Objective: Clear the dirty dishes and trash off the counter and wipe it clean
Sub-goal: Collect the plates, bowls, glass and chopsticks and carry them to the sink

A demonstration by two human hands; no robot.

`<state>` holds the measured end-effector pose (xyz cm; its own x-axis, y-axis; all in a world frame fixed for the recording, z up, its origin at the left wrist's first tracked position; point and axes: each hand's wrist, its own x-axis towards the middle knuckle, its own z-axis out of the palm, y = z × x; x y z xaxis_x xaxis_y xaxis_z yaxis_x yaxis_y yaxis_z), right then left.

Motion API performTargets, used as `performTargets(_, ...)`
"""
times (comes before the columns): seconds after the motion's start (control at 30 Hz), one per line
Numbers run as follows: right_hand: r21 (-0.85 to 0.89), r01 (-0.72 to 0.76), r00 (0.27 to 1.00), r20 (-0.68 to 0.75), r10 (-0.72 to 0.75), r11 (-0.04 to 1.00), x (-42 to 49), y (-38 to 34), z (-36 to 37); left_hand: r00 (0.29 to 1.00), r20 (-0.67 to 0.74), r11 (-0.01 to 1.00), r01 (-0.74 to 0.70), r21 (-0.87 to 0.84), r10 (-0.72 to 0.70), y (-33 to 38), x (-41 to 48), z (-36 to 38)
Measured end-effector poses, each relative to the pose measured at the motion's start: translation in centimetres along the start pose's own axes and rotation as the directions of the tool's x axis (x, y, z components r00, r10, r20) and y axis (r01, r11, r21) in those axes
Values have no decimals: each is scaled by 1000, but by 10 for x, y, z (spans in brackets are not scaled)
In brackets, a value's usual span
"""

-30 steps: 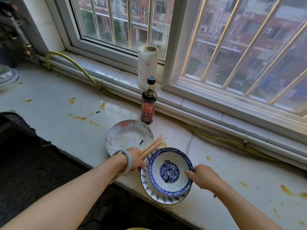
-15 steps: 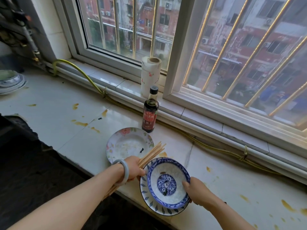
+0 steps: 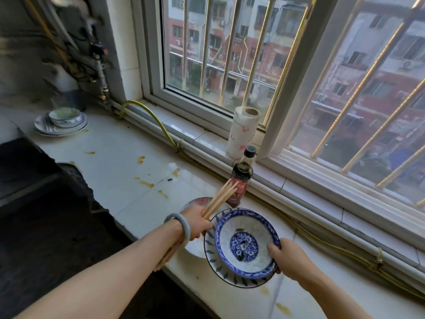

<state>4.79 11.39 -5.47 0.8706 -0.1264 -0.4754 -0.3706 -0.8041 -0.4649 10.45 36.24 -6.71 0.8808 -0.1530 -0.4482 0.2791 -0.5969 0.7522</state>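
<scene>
The left grip [image 3: 197,223] is clenched round a bundle of chopsticks [image 3: 220,199], whose tips point up and away toward the bottle [image 3: 240,180]. A pale bangle [image 3: 181,229] sits on that wrist. The right grip [image 3: 292,261] grasps the bowl [image 3: 243,229] and the plate [image 3: 209,247] under it together, with the thumb on the bowl's right rim and the fingers beneath the plate. Bowl and plate sit at the near edge of the table [image 3: 115,157], the plate reaching past that edge; whether it rests on the table I cannot tell. Dark scraps lie in the bowl's middle. A second plate [image 3: 193,249] lies on the table, partly hidden under the left grip. Yellow stains [image 3: 146,184] spot the table. At its far left stands a stack [image 3: 61,125] of dishes. A paper roll [image 3: 242,132] stands on the sill behind the bottle, and a yellow hose [image 3: 149,109] runs along the window's foot.
</scene>
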Motion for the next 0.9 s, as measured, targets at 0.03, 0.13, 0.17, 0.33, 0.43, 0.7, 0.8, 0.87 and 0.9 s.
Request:
performTargets(0.03, -16, 16, 1000, -4, -16, 1000, 5, -9, 0, 1000, -18, 1000, 1, -28, -1, -1, 2, -8)
performTargets(0.13, -34, 26, 1000, 7, -26, 999, 20, -33, 7, 995, -55, 995, 74, -65, -78, -11, 10, -29)
performTargets(0.17, -7, 15, 1000, 22, -15, 1000, 27, -39, 10, 993, -66, 992, 97, -77, -102, -15, 14, -35)
performTargets(0.33, 77, -37, 998, 48, 33, 996, 57, -61, 29, 987, -62, 981, 140, -130, -149, -34, 30, -56)
performTargets(0.43, 83, -50, 998, 33, 47, 995, 69, -68, 36, 986, -58, 981, 149, -123, -157, -43, 43, -62)
performTargets(0.7, 28, -97, 995, -17, 98, 995, 91, -71, 51, 989, 22, 987, 148, -62, -147, -52, 72, -73)
performTargets(0.8, -4, -110, 994, -23, 110, 994, 95, -72, 57, 986, 70, 987, 155, -43, -152, -56, 80, -77)
performTargets(0.87, -27, -110, 993, -38, 109, 994, 97, -71, 60, 983, 103, 987, 156, -42, -151, -56, 84, -78)
performTargets(0.9, -41, -110, 993, -46, 108, 993, 98, -70, 60, 981, 120, 987, 156, -43, -150, -57, 86, -79)
